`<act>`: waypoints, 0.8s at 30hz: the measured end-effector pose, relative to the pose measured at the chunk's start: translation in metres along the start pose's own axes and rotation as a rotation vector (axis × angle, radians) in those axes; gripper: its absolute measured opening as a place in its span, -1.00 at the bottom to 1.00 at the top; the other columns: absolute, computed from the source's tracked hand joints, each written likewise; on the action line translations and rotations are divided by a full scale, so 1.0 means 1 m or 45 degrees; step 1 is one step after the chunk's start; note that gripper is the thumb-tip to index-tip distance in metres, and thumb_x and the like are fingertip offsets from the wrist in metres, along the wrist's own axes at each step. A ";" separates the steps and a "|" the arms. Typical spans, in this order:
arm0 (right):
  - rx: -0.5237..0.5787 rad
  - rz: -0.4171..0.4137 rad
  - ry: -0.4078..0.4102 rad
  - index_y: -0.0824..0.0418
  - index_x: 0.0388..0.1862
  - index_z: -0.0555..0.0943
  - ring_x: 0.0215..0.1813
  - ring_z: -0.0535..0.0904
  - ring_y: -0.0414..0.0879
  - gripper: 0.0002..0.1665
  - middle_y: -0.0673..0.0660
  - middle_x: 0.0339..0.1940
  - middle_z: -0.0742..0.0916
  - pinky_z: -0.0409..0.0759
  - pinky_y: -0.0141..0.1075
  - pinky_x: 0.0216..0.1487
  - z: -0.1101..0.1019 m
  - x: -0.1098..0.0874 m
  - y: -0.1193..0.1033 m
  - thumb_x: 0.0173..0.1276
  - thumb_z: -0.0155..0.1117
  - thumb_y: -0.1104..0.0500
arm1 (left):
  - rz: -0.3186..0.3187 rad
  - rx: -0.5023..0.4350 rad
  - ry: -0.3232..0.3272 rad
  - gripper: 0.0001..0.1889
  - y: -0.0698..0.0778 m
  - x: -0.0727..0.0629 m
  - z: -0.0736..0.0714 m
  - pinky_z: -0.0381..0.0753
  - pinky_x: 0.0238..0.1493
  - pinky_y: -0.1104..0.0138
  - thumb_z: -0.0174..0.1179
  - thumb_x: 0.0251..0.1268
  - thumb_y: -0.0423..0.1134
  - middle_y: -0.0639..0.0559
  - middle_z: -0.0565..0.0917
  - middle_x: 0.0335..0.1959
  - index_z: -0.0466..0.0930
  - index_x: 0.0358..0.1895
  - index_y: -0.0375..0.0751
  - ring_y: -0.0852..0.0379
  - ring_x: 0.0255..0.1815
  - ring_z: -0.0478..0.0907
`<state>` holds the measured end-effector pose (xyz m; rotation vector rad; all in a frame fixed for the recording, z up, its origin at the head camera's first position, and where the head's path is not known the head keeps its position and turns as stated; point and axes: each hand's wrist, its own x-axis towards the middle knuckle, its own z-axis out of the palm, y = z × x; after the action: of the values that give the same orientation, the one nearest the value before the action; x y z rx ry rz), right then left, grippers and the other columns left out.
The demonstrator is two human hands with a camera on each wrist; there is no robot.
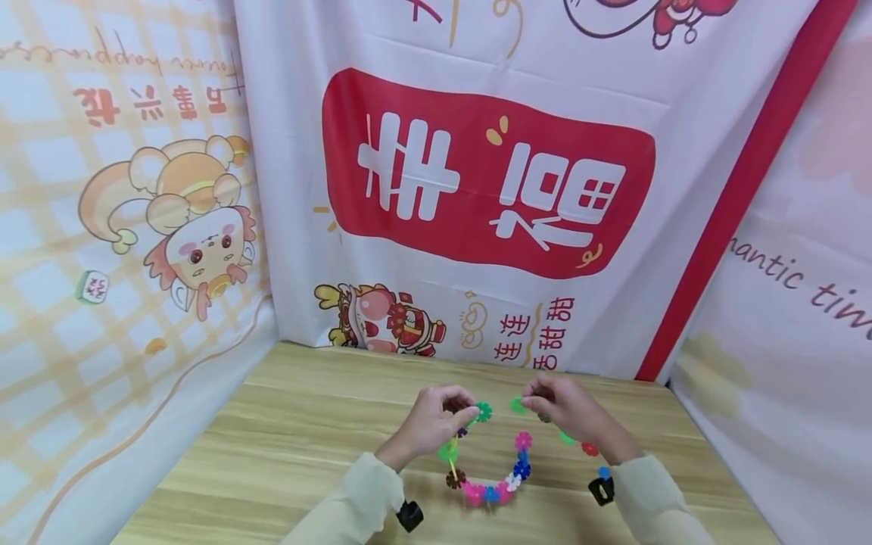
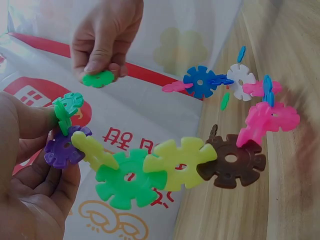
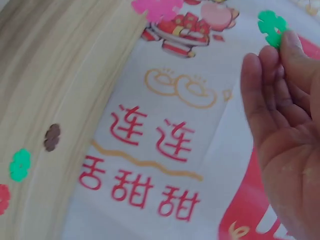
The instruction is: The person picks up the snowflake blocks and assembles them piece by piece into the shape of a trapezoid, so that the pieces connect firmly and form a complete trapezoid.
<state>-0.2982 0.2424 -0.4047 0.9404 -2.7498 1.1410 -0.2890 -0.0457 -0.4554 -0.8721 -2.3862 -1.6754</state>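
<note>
My left hand [image 1: 432, 424] pinches one end of a chain of interlocked, notched plastic snowflake discs. At that end are a green disc [image 2: 69, 104] and a purple disc [image 2: 65, 147]. From there the chain curves through yellow, green and brown discs [image 2: 232, 160] to pink, blue and white ones, and ends in a pink disc [image 1: 523, 440]. Across a gap, my right hand [image 1: 568, 409] pinches a single green disc [image 3: 272, 27] between thumb and fingertips, apart from the chain. The chain hangs in an open loop over the wooden table [image 1: 327, 424].
Loose discs lie on the table by my right forearm: a brown disc [image 3: 52, 137], a green disc [image 3: 20, 165], a red disc [image 1: 590, 449] and a blue disc [image 1: 604, 472]. Printed cloth [image 1: 293, 189] hangs behind the table and along both sides.
</note>
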 end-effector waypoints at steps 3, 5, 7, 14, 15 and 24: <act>-0.089 -0.134 0.083 0.09 -0.20 0.65 -0.39 0.57 -0.29 -0.94 -0.09 -0.37 0.69 0.67 -0.40 -0.38 0.005 0.001 -0.010 0.50 0.39 0.20 | -0.023 -0.002 0.003 -0.93 -0.001 0.001 0.000 0.69 -0.23 0.42 0.35 0.49 -0.12 0.08 0.76 -0.26 0.74 -0.15 0.02 0.20 -0.29 0.65; -0.190 -0.246 0.143 0.09 -0.22 0.67 -0.34 0.62 -0.33 -0.89 -0.12 -0.35 0.72 0.71 -0.43 -0.31 0.008 0.002 -0.015 0.42 0.46 0.25 | -0.037 -0.011 0.003 -0.93 -0.001 0.001 -0.001 0.69 -0.24 0.42 0.34 0.49 -0.11 0.08 0.76 -0.26 0.74 -0.15 0.02 0.19 -0.29 0.65; -0.300 -0.351 0.197 0.10 -0.22 0.68 -0.26 0.67 -0.35 -0.83 -0.13 -0.32 0.74 0.74 -0.46 -0.20 0.011 0.003 -0.018 0.34 0.52 0.30 | -0.049 -0.023 0.005 -0.93 -0.002 0.001 -0.002 0.69 -0.25 0.41 0.34 0.49 -0.12 0.08 0.76 -0.27 0.74 -0.15 0.02 0.18 -0.29 0.65; -0.509 -0.548 0.278 0.11 -0.19 0.67 -0.18 0.71 -0.30 -0.70 -0.07 -0.27 0.78 0.75 -0.49 -0.13 0.018 0.006 -0.023 0.22 0.58 0.38 | -0.051 -0.032 0.001 -0.94 -0.004 0.000 -0.003 0.68 -0.28 0.42 0.35 0.48 -0.14 0.06 0.75 -0.29 0.74 -0.16 0.00 0.19 -0.33 0.63; -0.535 -0.586 0.288 0.11 -0.19 0.67 -0.18 0.71 -0.29 -0.70 -0.05 -0.26 0.78 0.75 -0.48 -0.13 0.019 0.007 -0.023 0.22 0.58 0.38 | -0.052 -0.033 -0.002 -0.94 -0.004 0.000 -0.003 0.68 -0.28 0.42 0.35 0.48 -0.14 0.06 0.75 -0.29 0.74 -0.16 0.00 0.19 -0.33 0.63; -0.726 -0.829 0.319 0.09 -0.16 0.68 -0.15 0.70 -0.26 -0.85 -0.07 -0.21 0.76 0.68 -0.56 -0.04 0.021 0.010 -0.024 0.37 0.49 0.22 | -0.047 -0.042 -0.012 -0.93 -0.003 0.001 -0.003 0.68 -0.27 0.41 0.34 0.49 -0.15 0.05 0.75 -0.29 0.74 -0.15 -0.03 0.20 -0.32 0.63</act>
<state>-0.2897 0.2104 -0.4025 1.3223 -2.1032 0.3155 -0.2917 -0.0485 -0.4563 -0.8479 -2.4020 -1.7323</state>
